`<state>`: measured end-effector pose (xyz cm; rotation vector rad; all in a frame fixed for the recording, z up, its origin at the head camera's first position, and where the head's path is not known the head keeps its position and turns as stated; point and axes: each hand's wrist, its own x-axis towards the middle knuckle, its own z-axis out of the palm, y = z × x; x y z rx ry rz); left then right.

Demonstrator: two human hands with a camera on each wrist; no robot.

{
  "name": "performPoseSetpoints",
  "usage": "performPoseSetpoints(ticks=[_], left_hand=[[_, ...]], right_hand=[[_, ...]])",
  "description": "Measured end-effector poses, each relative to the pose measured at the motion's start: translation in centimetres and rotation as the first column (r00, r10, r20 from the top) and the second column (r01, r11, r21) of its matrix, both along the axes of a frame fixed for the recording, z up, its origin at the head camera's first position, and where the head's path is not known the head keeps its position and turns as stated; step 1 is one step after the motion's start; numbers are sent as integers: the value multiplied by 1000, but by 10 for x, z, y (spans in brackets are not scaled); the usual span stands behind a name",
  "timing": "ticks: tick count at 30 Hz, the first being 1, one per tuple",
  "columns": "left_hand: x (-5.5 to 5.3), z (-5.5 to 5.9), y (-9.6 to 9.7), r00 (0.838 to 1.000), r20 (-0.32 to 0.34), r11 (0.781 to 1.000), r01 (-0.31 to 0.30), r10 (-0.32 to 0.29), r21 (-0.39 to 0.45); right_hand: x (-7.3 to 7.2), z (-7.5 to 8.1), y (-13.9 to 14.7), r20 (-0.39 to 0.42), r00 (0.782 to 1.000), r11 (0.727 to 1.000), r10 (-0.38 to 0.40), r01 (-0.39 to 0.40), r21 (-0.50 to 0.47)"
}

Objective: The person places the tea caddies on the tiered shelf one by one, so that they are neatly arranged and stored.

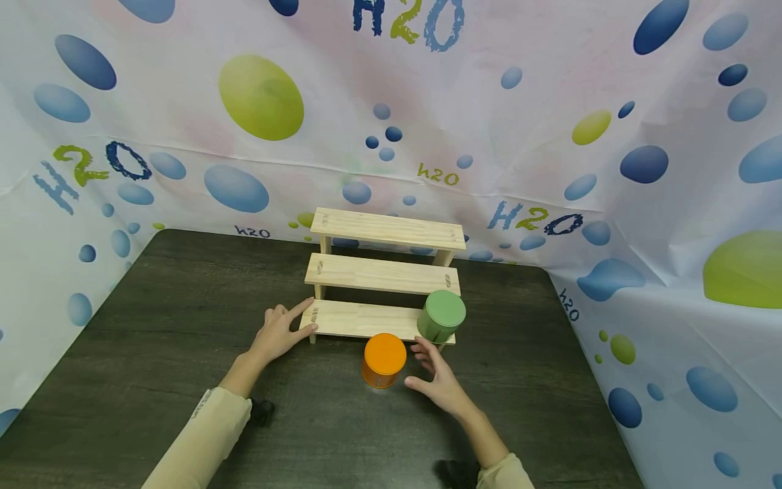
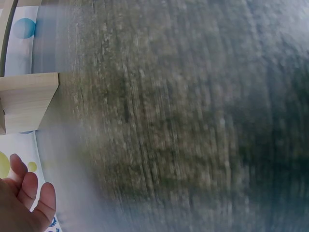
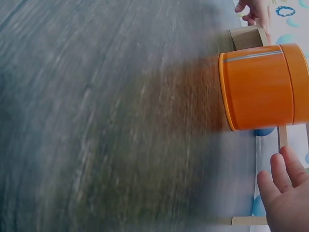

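Observation:
A three-step pale wooden stand (image 1: 381,274) stands on the dark table. My left hand (image 1: 276,334) is at the left end of its lowest step, thumb at the front edge and index finger straight along the end; the other fingers bend loosely in the left wrist view. An orange lidded tin (image 1: 384,358) stands upright on the table before the stand. Just right of it, my right hand (image 1: 441,386) has its fingers spread, with a gap to the tin. A green lidded tin (image 1: 441,316) sits upright at the right end of the lowest step, close beyond the right fingertips.
Behind the stand hangs a white backdrop (image 1: 342,88) with blue and green dots and H2O lettering, also along both sides. The dark tabletop (image 1: 153,326) stretches to the left and right of the stand.

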<state>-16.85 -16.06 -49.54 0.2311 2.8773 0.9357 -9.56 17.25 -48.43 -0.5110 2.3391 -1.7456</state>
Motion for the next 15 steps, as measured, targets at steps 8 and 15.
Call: performPoseSetpoints(ticks=[8, 15], left_hand=[[-1, -1, 0, 1000, 9, 1000, -8, 8, -3], [-1, 0, 0, 1000, 7, 1000, -8, 8, -8]], right_hand=[[-6, -20, 0, 35, 999, 999, -26, 25, 22], [-1, 1, -7, 71, 997, 1000, -10, 8, 25]])
